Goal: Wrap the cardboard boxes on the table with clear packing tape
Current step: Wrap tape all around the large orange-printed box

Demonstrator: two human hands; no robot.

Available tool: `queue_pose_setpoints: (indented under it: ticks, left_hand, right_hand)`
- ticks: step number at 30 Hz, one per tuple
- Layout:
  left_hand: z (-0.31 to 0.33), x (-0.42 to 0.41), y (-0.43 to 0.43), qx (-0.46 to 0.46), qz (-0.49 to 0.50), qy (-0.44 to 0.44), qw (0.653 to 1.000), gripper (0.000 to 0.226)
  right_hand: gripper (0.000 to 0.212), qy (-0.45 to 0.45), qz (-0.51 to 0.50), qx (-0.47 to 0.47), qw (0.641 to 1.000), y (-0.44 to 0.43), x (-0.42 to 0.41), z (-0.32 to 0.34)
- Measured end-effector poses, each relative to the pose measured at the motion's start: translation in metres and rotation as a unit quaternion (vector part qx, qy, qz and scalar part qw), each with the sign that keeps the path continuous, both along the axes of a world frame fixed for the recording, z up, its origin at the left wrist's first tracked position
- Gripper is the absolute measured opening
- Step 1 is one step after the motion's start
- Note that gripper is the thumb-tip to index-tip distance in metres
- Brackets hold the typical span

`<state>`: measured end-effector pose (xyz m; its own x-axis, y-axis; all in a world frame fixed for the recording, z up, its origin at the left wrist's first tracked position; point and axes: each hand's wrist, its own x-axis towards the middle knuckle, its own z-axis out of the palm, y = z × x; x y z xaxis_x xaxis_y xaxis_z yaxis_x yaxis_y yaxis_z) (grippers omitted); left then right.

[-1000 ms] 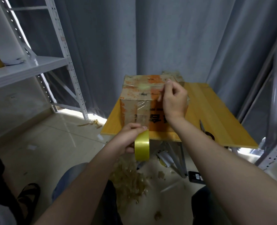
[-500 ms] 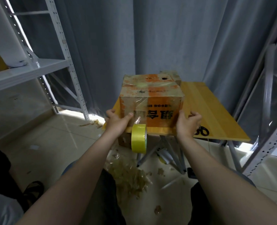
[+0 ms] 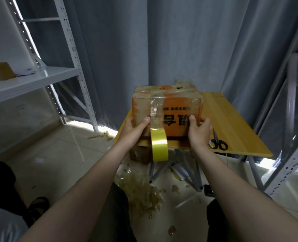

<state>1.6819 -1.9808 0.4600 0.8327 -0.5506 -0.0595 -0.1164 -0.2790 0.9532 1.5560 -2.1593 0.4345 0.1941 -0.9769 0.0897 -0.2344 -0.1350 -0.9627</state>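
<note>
Curtain (image 3: pixel 162 41): grey, pleated, fills the background behind the surface.
Shelf rack (image 3: pixel 40 79): white metal, at left; a brown carton and papers lie on its shelf.
Floor (image 3: pixel 57 154): pale tiles; crumpled tape scraps (image 3: pixel 141 191) are heaped below the near edge of the surface.
Surface (image 3: pixel 232 123): yellow wood top on folding metal legs.
Cardboard box (image 3: pixel 171 103): orange and brown, black print upside down on its front face, glossy tape bands over the top and front. It sits at the near edge of the surface; cannot tell whether its base lies flat.
Left hand (image 3: pixel 132 131): grips the lower left corner of the cardboard box, thumb pressed on the front face, fingers (image 3: pixel 128 121) curled round the left side.
Right hand (image 3: pixel 199 133): grips the lower right corner, thumb on the front face, fingers curled round the right side.
Tape roll (image 3: pixel 159 144): yellow-looking, hangs from a clear strip stuck down the front face, below the surface edge, just beside the left hand; contact unclear.
Scissors (image 3: pixel 217 143): black handles, lying on the surface right of the right hand.
</note>
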Motion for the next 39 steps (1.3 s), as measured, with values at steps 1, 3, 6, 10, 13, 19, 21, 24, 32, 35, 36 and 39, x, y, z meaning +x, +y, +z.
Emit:
queue_pose_setpoints:
  ticks: [1, 3, 6, 10, 13, 19, 21, 24, 32, 35, 36, 39]
  left_hand:
    - [0.008, -0.002, 0.002, -0.008, -0.003, -0.011, 1.0, 0.052]
    - [0.022, -0.005, 0.003, -0.024, -0.016, -0.026, 0.999, 0.051]
    - [0.044, -0.008, 0.004, -0.023, -0.021, -0.049, 0.998, 0.069]
    - [0.065, -0.009, -0.001, -0.03, -0.03, -0.072, 0.997, 0.071]
    - [0.08, -0.011, -0.006, -0.043, -0.028, -0.084, 0.995, 0.075]
    - [0.103, -0.004, -0.018, -0.031, 0.014, -0.126, 0.991, 0.1]
    - [0.112, -0.005, -0.024, 0.033, 0.012, -0.155, 0.987, 0.096]
    - [0.122, -0.005, -0.033, 0.086, 0.005, -0.181, 0.98, 0.081]
    - [0.142, 0.007, -0.059, 0.144, -0.038, -0.215, 0.965, 0.055]
    - [0.149, 0.018, -0.07, 0.17, -0.046, -0.202, 0.963, 0.049]
    - [0.149, 0.023, -0.074, 0.174, -0.045, -0.2, 0.963, 0.044]
    - [0.145, 0.035, -0.084, 0.153, -0.032, -0.209, 0.965, 0.026]
  right_hand:
    - [0.046, -0.006, -0.009, 0.006, 1.0, 0.001, 0.0, 0.008]
    - [0.044, -0.016, -0.023, 0.017, 0.999, 0.002, -0.002, 0.025]
    - [0.037, -0.025, -0.038, 0.013, 0.999, 0.002, -0.007, 0.048]
    - [0.035, -0.041, -0.05, -0.002, 0.998, 0.001, -0.009, 0.071]
    - [0.036, -0.061, -0.056, -0.018, 0.996, 0.0, -0.007, 0.089]
    - [0.027, -0.132, -0.061, -0.057, 0.988, -0.007, 0.001, 0.119]
    - [0.021, -0.134, -0.056, -0.057, 0.988, -0.009, 0.004, 0.127]
    - [0.016, -0.134, -0.037, -0.056, 0.989, -0.014, 0.011, 0.136]
    - [0.03, -0.043, 0.012, -0.065, 0.997, -0.032, 0.028, 0.144]
    - [0.049, 0.008, 0.067, -0.116, 0.991, -0.029, 0.036, 0.149]
    - [0.054, -0.007, 0.086, -0.143, 0.986, -0.024, 0.038, 0.152]
    - [0.048, -0.105, 0.194, -0.196, 0.956, -0.011, 0.043, 0.158]
